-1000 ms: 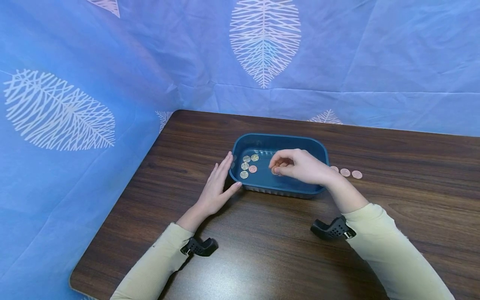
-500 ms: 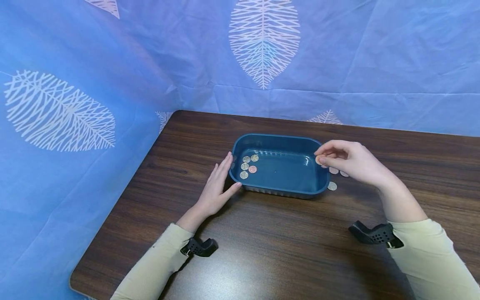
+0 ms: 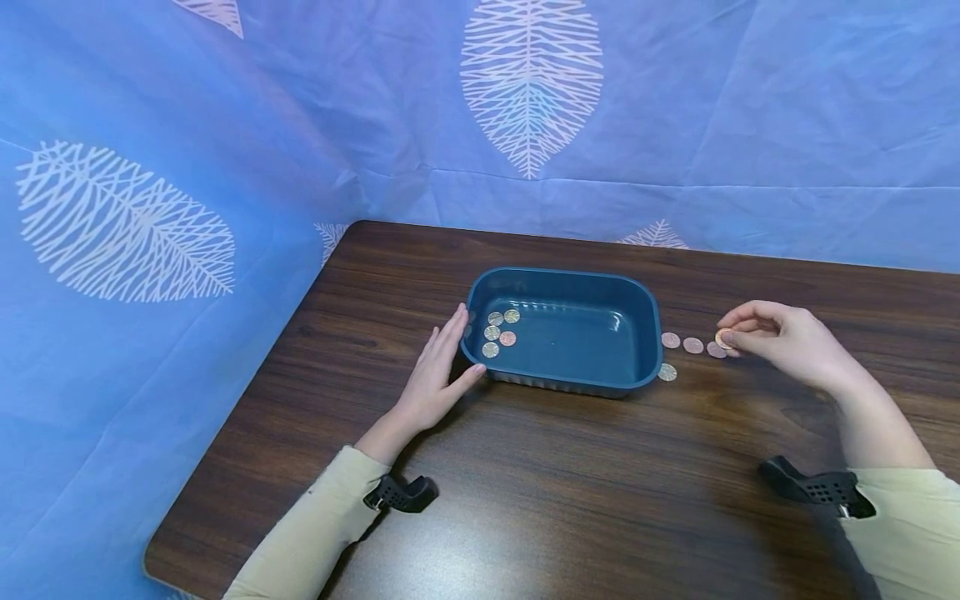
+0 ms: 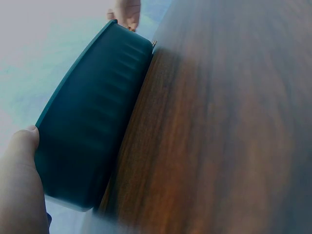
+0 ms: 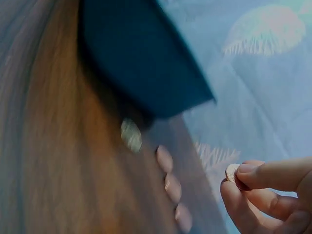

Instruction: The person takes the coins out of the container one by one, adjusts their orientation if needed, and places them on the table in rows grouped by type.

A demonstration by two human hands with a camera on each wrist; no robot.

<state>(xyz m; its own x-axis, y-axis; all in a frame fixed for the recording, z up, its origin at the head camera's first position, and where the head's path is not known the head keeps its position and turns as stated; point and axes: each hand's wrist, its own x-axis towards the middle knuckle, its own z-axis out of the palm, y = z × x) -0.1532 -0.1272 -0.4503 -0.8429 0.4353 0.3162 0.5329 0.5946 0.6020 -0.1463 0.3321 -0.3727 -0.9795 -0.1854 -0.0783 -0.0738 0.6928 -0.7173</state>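
Note:
A dark teal plastic tub [image 3: 561, 329] stands on the table. At its left end my left hand [image 3: 431, 379] rests with straight fingers along the wall, and in the left wrist view the thumb [image 4: 30, 139] touches the rim. My right hand [image 3: 795, 342] pinches a copper-coloured coin [image 5: 233, 173] between thumb and fingertips, right of the tub. Just beneath it a row of three reddish coins [image 3: 693, 346] runs rightward from the tub. A silvery coin [image 3: 667, 372] lies nearer, beside the tub's right end. Inside the tub, several silvery or yellowish coins [image 3: 491, 332] and one reddish coin [image 3: 507, 338] lie at the left.
The brown wood-grain table [image 3: 525, 483] has its left edge beyond my left arm. Behind it and to the left hangs a blue cloth [image 3: 420, 100] with white leaf prints. Each wrist wears a black strap [image 3: 817, 487].
My right hand has lifted a coin out of the tub and carried it right, over the right-hand end of the coin row. My left hand stays at the tub.

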